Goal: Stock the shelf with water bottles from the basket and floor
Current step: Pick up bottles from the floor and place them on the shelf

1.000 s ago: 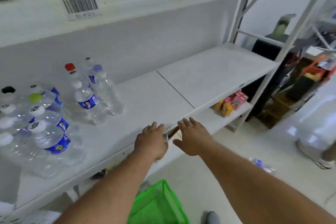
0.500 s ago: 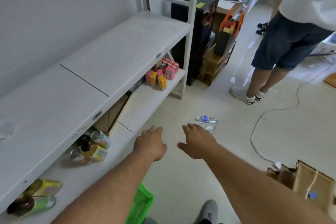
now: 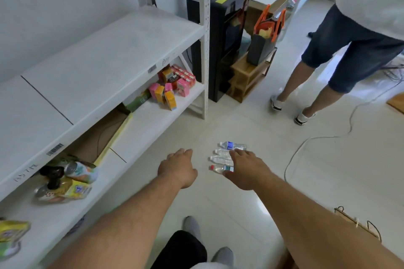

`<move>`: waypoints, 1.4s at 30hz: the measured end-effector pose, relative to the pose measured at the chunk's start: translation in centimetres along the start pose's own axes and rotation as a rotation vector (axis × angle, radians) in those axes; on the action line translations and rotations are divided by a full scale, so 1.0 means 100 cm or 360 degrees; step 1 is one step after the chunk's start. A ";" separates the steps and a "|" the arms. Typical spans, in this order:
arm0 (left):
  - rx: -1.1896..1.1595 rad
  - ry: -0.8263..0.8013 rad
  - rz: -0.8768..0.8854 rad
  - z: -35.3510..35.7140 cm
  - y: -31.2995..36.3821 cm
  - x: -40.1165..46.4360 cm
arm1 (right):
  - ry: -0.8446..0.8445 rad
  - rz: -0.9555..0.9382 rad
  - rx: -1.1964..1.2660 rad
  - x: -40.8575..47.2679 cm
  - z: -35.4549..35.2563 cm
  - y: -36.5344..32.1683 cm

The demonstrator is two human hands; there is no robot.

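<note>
Four water bottles (image 3: 227, 156) lie side by side on the floor tiles (image 3: 328, 181) beyond the white shelf (image 3: 105, 61); both hands reach out empty, left hand (image 3: 178, 168) loosely curled, right hand (image 3: 247, 170) spread above them, likely to gather several.

A small shop or stockroom: left of the left hand (image 3: 178, 168), white barcode-labelled shelving (image 3: 105, 65) holds boxed snacks (image 3: 172, 85) and cans (image 3: 80, 171).

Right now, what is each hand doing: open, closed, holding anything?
Left hand: open, empty, fingers loosely curled.
Right hand: open, empty, spread in front of the water bottles lying on the floor.
</note>
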State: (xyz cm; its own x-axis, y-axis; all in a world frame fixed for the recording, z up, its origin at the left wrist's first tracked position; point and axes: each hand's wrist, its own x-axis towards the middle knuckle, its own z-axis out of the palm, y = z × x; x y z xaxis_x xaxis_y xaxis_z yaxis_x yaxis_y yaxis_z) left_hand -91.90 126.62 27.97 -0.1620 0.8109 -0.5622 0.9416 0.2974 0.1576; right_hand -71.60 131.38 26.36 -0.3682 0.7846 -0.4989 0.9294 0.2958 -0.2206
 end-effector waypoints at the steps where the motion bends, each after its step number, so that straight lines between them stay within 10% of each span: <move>1: -0.0021 -0.0006 -0.0016 -0.001 0.002 0.010 | -0.0017 -0.0008 -0.0014 0.010 -0.003 0.005; 28: -0.0880 0.0024 -0.0901 -0.036 0.021 0.179 | -0.0481 -0.0673 -0.0702 0.267 -0.123 0.037; 42: -0.1610 -0.0128 -0.1526 0.086 0.115 0.265 | -0.0913 -0.0952 -0.0910 0.417 -0.079 0.088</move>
State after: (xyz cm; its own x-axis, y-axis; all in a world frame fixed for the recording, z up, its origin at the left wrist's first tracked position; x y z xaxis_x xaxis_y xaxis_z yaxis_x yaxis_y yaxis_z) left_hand -82.80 147.24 7.87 -0.5647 0.0661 -0.8227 -0.1499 0.9720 0.1810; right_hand -78.55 171.06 10.24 -0.5952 0.0852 -0.7991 0.4050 0.8906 -0.2068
